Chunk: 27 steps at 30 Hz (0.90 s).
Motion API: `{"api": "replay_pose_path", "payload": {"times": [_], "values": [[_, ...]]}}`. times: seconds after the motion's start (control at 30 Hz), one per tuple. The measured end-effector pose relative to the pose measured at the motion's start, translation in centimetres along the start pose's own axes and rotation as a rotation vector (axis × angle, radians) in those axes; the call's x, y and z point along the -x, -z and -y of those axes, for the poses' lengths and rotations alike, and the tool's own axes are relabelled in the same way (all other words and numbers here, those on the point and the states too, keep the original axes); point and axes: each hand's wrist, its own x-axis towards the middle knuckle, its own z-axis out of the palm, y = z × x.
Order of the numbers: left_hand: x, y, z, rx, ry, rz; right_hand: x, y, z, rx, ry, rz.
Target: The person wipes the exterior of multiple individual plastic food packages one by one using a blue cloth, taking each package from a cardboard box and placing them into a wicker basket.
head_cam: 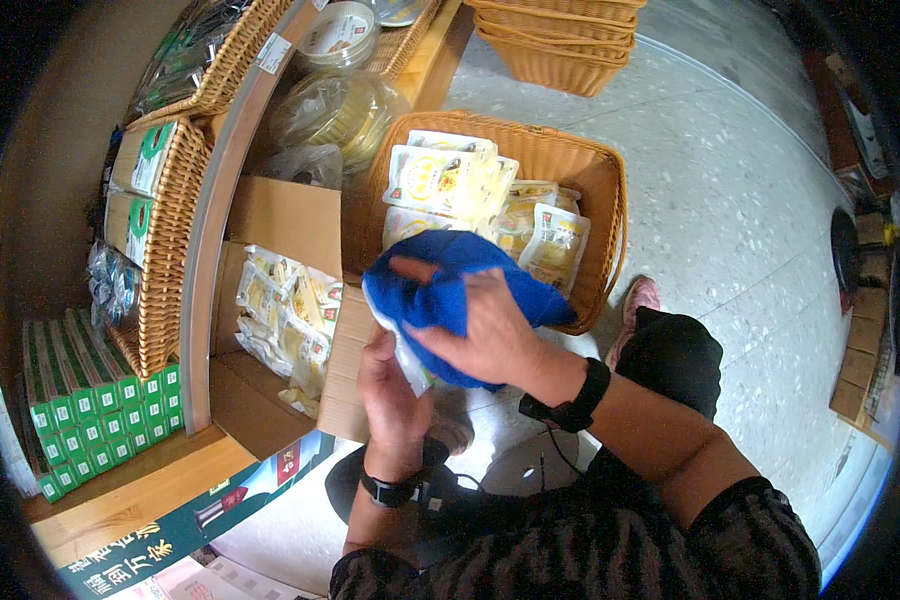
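My left hand [394,390] grips the lower edge of a white plastic food pouch [414,364]. Most of that pouch lies hidden under a blue cloth [450,300]. My right hand [495,330] presses the cloth onto it from above, fingers spread over the fabric. Just beyond, a wicker basket [611,225] holds a stack of flat food pouches [431,180] at its left and more loose pouches [556,244] at its right. Left of my hands, an open cardboard box [285,202] contains a jumble of similar pouches [292,315].
Nested wicker baskets [555,45] stand on the floor beyond. A wooden shelf [142,480] at left bears green boxes [105,420] and a wicker tray [172,225]. Bagged clear plastic containers [337,112] sit behind the cardboard box. A round stool base [532,461] is near my feet.
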Motion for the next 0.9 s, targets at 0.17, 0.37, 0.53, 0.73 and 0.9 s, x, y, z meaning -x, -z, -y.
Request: {"api": "replay_pose_path", "payload": {"times": [0.17, 0.37, 0.53, 0.73, 0.9], "values": [[0.0, 0.7, -1.4, 0.103, 0.035, 0.021, -0.9, 1.4, -1.8, -0.347, -0.398, -0.079], [-0.3, 2.1, -2.5, 0.227, 0.004, 0.035, -1.4, 2.7, -2.0, -1.095, -0.684, 0.033], [0.4, 1.0, -2.6, 0.082, -0.015, 0.067, -1.3, 2.4, -2.0, -1.026, -0.582, -0.085], [0.4, 0.5, -0.9, -0.204, -0.062, -0.032, -1.3, 3.1, -2.1, -1.073, -0.669, -0.271], [0.0, 0.7, -0.9, -0.167, -0.057, -0.015, -1.6, 3.7, -2.3, -1.15, -0.76, -0.417]]}}
